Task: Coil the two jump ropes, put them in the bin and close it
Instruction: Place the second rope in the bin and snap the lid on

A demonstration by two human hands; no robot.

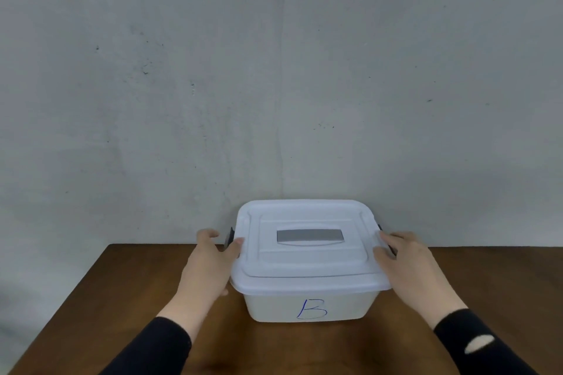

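A white plastic bin (307,304) marked with a blue letter B stands on the wooden table (91,307). Its white lid (307,262), with a grey handle (309,236) in the middle, lies on top of the bin. My left hand (210,262) is at the bin's left side, thumb on the lid edge and fingers around the dark left latch (229,236). My right hand (408,259) rests on the lid's right edge over the right latch. No jump rope shows; the bin's inside is hidden.
A grey concrete wall (274,70) rises directly behind the table and the bin. The table's left edge runs diagonally at the lower left. Black sleeves cover both forearms.
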